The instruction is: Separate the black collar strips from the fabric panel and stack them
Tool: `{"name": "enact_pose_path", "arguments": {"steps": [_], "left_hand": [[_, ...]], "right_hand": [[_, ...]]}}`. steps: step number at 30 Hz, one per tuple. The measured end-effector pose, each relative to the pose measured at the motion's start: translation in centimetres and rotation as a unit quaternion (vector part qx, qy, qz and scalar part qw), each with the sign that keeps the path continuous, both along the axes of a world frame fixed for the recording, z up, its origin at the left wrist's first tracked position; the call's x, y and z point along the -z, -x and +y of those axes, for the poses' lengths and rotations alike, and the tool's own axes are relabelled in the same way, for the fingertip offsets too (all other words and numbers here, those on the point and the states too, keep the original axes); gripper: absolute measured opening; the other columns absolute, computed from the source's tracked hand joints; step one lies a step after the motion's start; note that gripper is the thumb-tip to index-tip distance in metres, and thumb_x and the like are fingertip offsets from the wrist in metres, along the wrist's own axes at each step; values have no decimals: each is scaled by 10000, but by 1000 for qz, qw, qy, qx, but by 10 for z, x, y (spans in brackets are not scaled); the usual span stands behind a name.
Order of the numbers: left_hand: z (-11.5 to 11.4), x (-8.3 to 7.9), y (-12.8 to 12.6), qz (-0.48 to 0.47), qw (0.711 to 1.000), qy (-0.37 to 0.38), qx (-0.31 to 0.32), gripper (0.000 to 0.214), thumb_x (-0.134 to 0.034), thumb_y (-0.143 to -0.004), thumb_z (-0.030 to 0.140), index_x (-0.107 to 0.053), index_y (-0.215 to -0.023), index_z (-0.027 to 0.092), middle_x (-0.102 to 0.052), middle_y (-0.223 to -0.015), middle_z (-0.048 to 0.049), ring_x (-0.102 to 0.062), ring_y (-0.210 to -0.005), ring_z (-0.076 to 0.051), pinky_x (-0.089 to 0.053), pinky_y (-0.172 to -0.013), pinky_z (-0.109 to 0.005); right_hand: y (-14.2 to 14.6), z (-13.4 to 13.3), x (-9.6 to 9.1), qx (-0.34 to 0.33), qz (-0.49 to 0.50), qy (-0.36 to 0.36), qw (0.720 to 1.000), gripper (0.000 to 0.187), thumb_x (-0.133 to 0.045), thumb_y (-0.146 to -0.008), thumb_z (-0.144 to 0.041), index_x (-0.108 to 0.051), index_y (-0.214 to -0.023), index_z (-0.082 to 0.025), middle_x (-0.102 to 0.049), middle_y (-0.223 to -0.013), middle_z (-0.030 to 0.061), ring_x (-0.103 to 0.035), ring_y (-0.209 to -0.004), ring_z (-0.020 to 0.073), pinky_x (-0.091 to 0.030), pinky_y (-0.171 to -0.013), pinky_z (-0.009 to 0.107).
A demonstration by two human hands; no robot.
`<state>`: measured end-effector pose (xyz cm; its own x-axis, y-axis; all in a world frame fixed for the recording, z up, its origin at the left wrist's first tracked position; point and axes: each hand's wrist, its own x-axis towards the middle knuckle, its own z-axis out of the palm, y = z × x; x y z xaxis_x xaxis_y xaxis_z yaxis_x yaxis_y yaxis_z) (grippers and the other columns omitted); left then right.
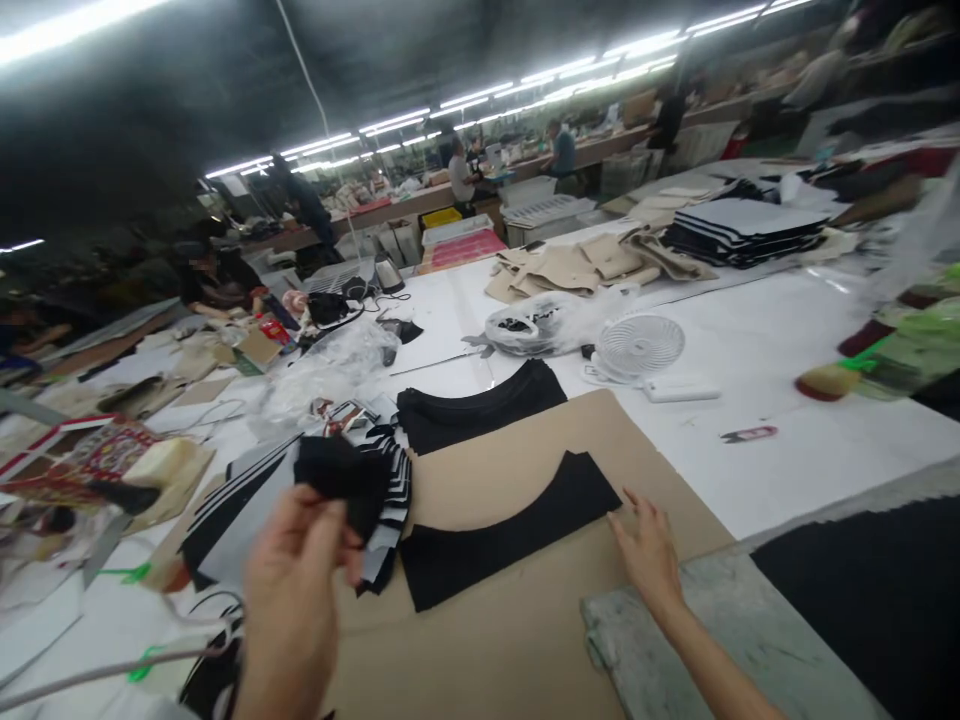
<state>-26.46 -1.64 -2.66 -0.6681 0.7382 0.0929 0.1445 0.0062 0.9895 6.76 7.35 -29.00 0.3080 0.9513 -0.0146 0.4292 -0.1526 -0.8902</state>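
My left hand [300, 560] is closed with thumb and fingers pinching a black fabric piece [341, 475], raised over the left stack and blurred by motion. Below it, to the left, lies a fanned stack of black and grey fabric pieces [251, 520]. A curved black fabric piece [510, 540] lies flat on the tan board [480, 640]. At its right tip is my right hand [649, 545], fingers apart, the fingertips at or just beside the edge. Behind the board sits a pile of curved black pieces [484, 405].
Farther back are a white fan [641, 345], a clear plastic bag [536, 322], beige fabric pieces [585, 265] and a dark stack [742, 230]. Thread snips [750, 434] lie at the right. A grey stone slab [720, 640] borders the board; a brush-topped pot [832, 380] stands right.
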Motion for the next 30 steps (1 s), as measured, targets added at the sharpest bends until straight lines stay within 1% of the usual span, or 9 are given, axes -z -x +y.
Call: {"name": "enact_pose_path", "arguments": {"steps": [3, 6, 8, 12, 15, 18, 20, 25, 30], "left_hand": [[-8, 34, -66, -7, 984, 119, 130, 211, -554, -826, 355, -558, -954, 188, -476, -568, 76, -416, -393, -66, -331, -366, -179], [-29, 73, -116, 46, 967, 165, 189, 179, -419, -879, 244, -582, -920, 182, -552, -672, 16, -510, -534, -95, -404, -491, -212], [-49, 96, -141, 93, 950, 182, 235, 222, -383, -862, 149, -601, -896, 179, -617, -804, -36, -584, -709, -135, -454, -634, -258], [-91, 125, -171, 132, 902, 203, 358, 318, -357, -847, 98, -617, -1004, 194, -651, -1000, -77, -621, -919, -203, -474, -801, -344], [-115, 138, -185, 154, 854, 221, 446, 349, -369, -849, 127, -611, -1084, 214, -654, -1061, -83, -637, -947, -244, -494, -810, -382], [-131, 147, -194, 171, 813, 238, 503, 373, -373, -828, 122, -613, -1103, 200, -658, -1084, -104, -649, -943, -270, -512, -780, -396], [-140, 151, -197, 172, 800, 237, 524, 387, -378, -812, 106, -612, -1110, 185, -659, -1094, -116, -648, -961, -275, -514, -782, -394], [-155, 157, -198, 144, 818, 207, 518, 343, -380, -829, 95, -616, -1050, 210, -657, -1016, -69, -636, -933, -216, -486, -798, -334], [-160, 156, -198, 108, 838, 185, 501, 292, -362, -875, 105, -601, -998, 218, -636, -935, -31, -599, -834, -156, -444, -750, -278]], "right_hand": [[13, -43, -31, -89, 134, 78, 984, 600, -446, -841, -632, -597, -1155, -143, -659, -1034, 163, -636, -972, 326, -499, -893, 519], [20, -90, -65, -162, 364, 209, 893, 644, -480, -815, -722, -614, -1179, -207, -695, -1029, 144, -671, -944, 315, -540, -831, 480], [17, -120, -81, -146, 451, 253, 843, 658, -556, -745, -753, -639, -1162, -251, -699, -1037, 131, -663, -978, 327, -540, -830, 473], [-4, -166, -87, -68, 413, 255, 872, 586, -641, -714, -695, -656, -1121, -273, -706, -980, 90, -681, -899, 310, -566, -769, 450], [-21, -191, -82, -28, 336, 271, 902, 577, -705, -699, -632, -641, -1131, -255, -694, -1042, 87, -643, -1007, 335, -584, -747, 444], [-33, -209, -78, -38, 287, 291, 912, 589, -749, -658, -622, -666, -1094, -234, -673, -1123, 88, -569, -1137, 371, -589, -775, 441], [-38, -222, -75, -58, 253, 287, 922, 567, -766, -639, -618, -699, -1035, -219, -684, -1103, 85, -566, -1145, 366, -549, -893, 441], [-47, -254, -77, -49, 221, 206, 952, 535, -608, -770, -653, -690, -1112, -250, -651, -1212, 85, -510, -1233, 334, -395, -1067, 480], [-52, -259, -98, -164, 148, 119, 968, 433, -677, -784, -509, -648, -1124, -243, -559, -1323, 111, -462, -1280, 317, -382, -1081, 470]]}}
